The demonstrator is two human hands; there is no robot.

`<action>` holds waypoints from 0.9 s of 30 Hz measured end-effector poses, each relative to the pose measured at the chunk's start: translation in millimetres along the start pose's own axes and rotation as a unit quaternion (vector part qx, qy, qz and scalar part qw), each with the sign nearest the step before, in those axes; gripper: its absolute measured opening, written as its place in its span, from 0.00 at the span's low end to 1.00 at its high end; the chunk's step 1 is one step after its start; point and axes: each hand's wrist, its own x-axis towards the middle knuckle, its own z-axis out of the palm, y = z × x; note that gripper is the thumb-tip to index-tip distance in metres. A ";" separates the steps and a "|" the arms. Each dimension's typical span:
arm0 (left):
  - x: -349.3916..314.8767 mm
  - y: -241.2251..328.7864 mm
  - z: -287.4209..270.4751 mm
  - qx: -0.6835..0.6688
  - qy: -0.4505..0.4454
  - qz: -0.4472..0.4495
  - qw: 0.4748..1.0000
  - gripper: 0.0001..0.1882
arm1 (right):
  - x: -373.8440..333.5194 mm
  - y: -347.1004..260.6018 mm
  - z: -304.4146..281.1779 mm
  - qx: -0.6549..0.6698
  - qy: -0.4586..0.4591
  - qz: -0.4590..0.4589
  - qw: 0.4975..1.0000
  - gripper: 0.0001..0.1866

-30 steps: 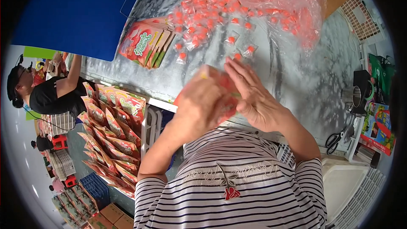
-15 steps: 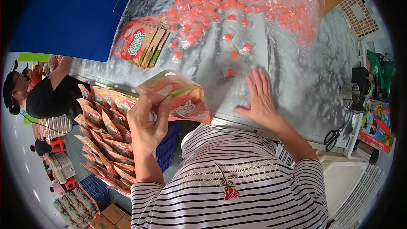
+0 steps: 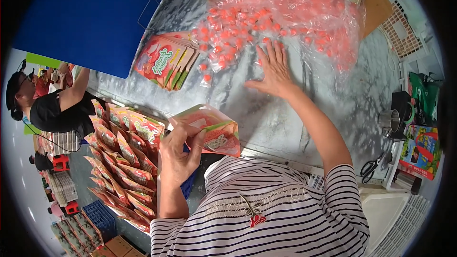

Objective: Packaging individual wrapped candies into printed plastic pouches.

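My left hand (image 3: 180, 154) pinches an open-topped printed pouch (image 3: 220, 138), red and green with a pale inside, over the table's near edge. What lies inside it, if anything, does not show. My right hand (image 3: 277, 75) lies palm down over the grey table, its fingers spread and holding nothing. Its fingertips touch the near side of a heap of small red candies in clear wrappers (image 3: 226, 35). Left of the heap rests a fanned stack of flat pouches (image 3: 161, 62) of the same print.
A large clear plastic bag (image 3: 295, 2) of candies spills from a cardboard box (image 3: 376, 7) at the back. Rows of upright filled pouches (image 3: 126, 150) stand at my left. Black scissors (image 3: 369, 169) and a metal cup (image 3: 391, 120) are at right. A co-worker (image 3: 62, 107) works beyond a blue panel (image 3: 85, 14).
My right hand has reached forward to the heap. The several loose candies that lay in front of it no longer show there. My left hand keeps hold of the pouch.
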 end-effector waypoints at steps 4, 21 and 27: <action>-0.9 -0.3 0.7 -0.010 0.003 -0.024 1.000 0.05 | 24.6 3.7 -1.1 0.008 -0.026 0.013 1.000 0.60; 6.2 -9.6 1.5 0.003 -0.008 -0.009 1.000 0.04 | -67.6 34.1 -15.9 0.260 0.142 -0.018 0.955 0.23; 5.9 -8.1 3.6 0.009 -0.001 0.014 1.000 0.04 | -39.1 53.2 -17.8 0.214 0.132 -0.005 0.968 0.19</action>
